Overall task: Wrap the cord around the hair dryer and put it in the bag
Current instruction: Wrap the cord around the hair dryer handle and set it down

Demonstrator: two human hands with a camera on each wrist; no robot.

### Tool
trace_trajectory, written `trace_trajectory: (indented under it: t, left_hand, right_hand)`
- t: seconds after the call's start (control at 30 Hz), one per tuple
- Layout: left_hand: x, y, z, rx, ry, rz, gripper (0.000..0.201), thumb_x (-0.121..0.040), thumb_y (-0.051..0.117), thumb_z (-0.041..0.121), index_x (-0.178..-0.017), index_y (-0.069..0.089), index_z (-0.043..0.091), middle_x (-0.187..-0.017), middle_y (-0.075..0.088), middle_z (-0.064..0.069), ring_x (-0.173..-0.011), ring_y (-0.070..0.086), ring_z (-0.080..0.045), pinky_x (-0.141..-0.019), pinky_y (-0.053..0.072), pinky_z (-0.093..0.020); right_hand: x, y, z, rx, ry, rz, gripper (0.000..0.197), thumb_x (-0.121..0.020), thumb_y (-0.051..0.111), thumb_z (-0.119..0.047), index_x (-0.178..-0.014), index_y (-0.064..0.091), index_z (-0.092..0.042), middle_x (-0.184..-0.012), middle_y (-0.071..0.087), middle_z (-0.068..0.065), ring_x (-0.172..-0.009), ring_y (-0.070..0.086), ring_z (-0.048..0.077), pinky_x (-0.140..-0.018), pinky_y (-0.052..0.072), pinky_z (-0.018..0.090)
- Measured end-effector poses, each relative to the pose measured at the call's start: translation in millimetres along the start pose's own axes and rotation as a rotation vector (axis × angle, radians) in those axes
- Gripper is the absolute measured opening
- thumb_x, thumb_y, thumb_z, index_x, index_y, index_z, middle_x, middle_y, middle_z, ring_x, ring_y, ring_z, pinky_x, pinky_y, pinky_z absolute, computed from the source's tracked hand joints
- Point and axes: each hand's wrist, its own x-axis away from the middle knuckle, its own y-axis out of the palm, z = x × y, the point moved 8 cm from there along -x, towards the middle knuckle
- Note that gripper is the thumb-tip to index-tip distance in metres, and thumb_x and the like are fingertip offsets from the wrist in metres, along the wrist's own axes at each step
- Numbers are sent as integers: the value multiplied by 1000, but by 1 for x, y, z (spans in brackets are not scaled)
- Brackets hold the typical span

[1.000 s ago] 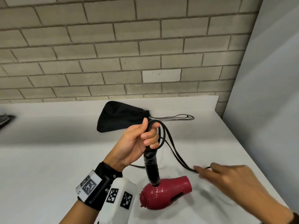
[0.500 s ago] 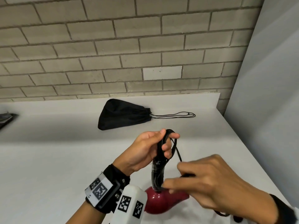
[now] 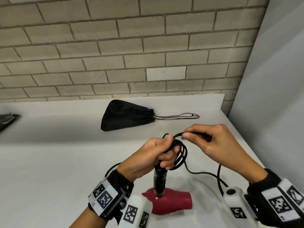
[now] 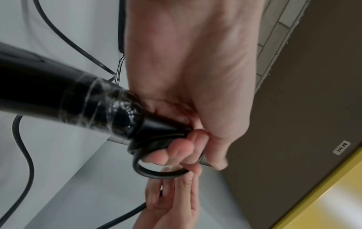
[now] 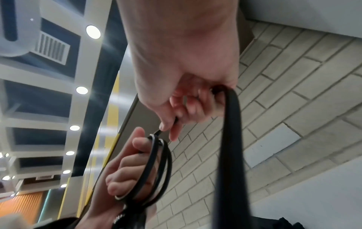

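Observation:
A red hair dryer (image 3: 171, 203) rests on its body on the white table, its black handle (image 3: 159, 181) pointing up. My left hand (image 3: 158, 152) grips the top of the handle (image 4: 68, 99) together with several loops of black cord (image 3: 181, 153). My right hand (image 3: 212, 142) pinches the cord (image 5: 229, 139) just right of the loops, thumb against forefinger. The slack cord trails down over the table towards my right wrist. The black drawstring bag (image 3: 125, 116) lies flat farther back, its mouth to the right.
The bag's thin drawstrings (image 3: 179, 116) stretch right across the table (image 3: 49, 162). A brick wall stands behind, a grey panel (image 3: 271, 96) closes the right side. A dark object (image 3: 6, 120) lies at the far left edge.
My right hand rose from the table beside the dryer to the top of the handle, carrying the cord up. More loops now hang by my left hand.

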Motion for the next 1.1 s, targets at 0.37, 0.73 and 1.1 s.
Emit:
trace_trajectory:
  t: [0.37, 0.73, 1.1]
  left_hand:
    - [-4, 7, 5, 229, 6, -140, 36, -90, 50, 46, -75, 52, 13, -46, 37, 13, -42, 38, -6, -53, 40, -22]
    - [5, 8, 1, 205, 15, -198, 38, -89, 49, 52, -71, 51, 18, -46, 24, 8, -44, 40, -3, -56, 42, -22]
    - [24, -41, 24, 189, 6, 64, 43, -78, 68, 45, -50, 44, 22, -38, 17, 14, -31, 24, -3, -37, 32, -17]
  right_hand:
    - [18, 43, 3, -616, 201, -338, 27, -86, 57, -20, -109, 68, -10, -92, 75, 17, -86, 73, 31, -76, 59, 36]
    - [17, 50, -3, -569, 325, -447, 20, -88, 58, -22, -97, 74, -14, -81, 77, 10, -64, 73, 28, -55, 58, 28]
    - [8, -65, 32, 354, 92, -400, 43, -81, 49, -66, -69, 62, -27, -40, 51, -16, -34, 41, 4, -43, 34, 7]
